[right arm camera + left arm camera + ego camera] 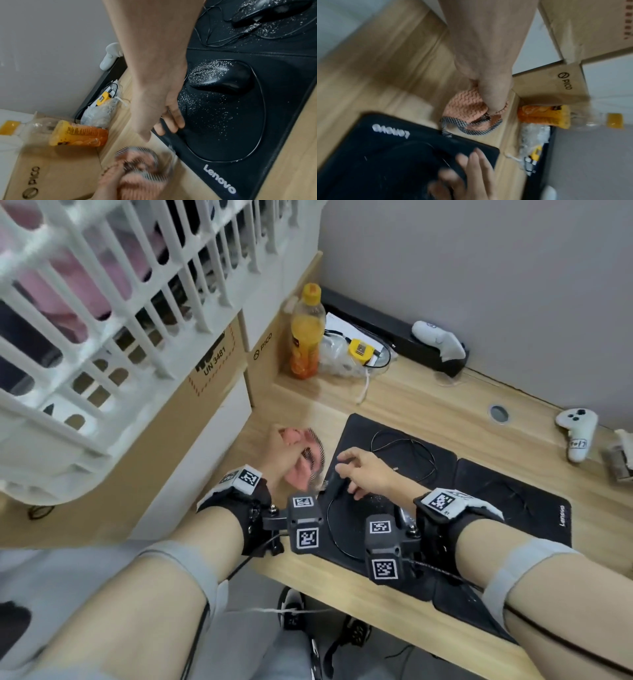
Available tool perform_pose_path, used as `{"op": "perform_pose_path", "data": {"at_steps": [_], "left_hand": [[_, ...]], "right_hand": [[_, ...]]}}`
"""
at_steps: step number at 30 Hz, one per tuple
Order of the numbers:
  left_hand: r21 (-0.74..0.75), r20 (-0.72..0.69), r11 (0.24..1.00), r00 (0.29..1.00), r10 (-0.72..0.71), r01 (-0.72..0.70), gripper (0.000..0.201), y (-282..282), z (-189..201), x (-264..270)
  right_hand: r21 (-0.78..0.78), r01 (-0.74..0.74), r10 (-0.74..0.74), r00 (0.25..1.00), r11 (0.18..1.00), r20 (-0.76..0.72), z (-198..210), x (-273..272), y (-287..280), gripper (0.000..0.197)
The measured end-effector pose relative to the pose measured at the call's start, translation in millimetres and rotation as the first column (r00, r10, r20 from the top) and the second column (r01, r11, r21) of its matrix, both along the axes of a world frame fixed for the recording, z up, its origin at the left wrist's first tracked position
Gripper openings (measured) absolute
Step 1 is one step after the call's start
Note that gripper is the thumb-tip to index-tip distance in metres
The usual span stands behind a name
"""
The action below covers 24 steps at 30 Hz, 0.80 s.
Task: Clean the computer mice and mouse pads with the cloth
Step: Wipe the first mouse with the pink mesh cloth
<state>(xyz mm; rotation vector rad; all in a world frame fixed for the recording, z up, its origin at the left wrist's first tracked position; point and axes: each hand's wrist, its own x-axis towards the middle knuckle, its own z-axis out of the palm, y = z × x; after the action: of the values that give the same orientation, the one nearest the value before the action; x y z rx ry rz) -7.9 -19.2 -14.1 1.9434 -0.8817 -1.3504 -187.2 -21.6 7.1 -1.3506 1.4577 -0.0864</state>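
Left hand [286,455] grips cloth [467,106]; right hand [366,470] fingers touch mouse pad [223,135]

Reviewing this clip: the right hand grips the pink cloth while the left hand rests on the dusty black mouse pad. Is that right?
No, the hands are swapped. The head view shows the left hand gripping the pink cloth, while the right hand rests on the dusty black mouse pad. The rest holds.
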Motion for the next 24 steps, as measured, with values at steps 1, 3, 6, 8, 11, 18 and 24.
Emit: {"op": "perform_pose_path", "data": {"at_steps": [1,3,6,8,11,18,24], "left_hand": [[-0.049,-0.01,0.998,0.999,0.037,-0.038,0.042,-5,9,-7],[-0.118,-0.01,0.99,0.997,0.07,-0.071,0.037,-13,25,-24],[-0.13,-0.283,0.991,0.958,-0.05,0.013,0.037,-21,41,-53],[-0.156,-0.382,0.969,0.893,-0.24,0.193,0.035,-20,51,-73],[-0.191,-0.521,0.89,0.725,-0.45,0.415,0.033,-12,59,-100],[-0.089,-0.232,0.896,0.866,-0.442,0.434,0.023,3,46,-138],[0.183,-0.114,0.867,0.886,-0.449,0.463,0.024,21,26,-142]], "right_hand": [[0.058,0.113,-0.117,0.989,0.992,0.087,4,2,-2,0.026],[0.188,0.3,-0.341,0.907,0.935,0.249,13,1,-5,0.032],[0.347,0.389,-0.513,0.748,0.853,0.422,26,-9,-10,0.032],[0.43,0.414,-0.594,0.627,0.802,0.504,31,-23,-12,0.039],[0.51,0.492,-0.709,0.491,0.706,0.507,34,-51,-7,0.04],[0.239,0.776,-0.809,0.527,0.583,0.262,31,-111,13,0.011],[0.106,0.69,-0.698,0.713,0.716,0.069,19,-138,35,0.02]]}}
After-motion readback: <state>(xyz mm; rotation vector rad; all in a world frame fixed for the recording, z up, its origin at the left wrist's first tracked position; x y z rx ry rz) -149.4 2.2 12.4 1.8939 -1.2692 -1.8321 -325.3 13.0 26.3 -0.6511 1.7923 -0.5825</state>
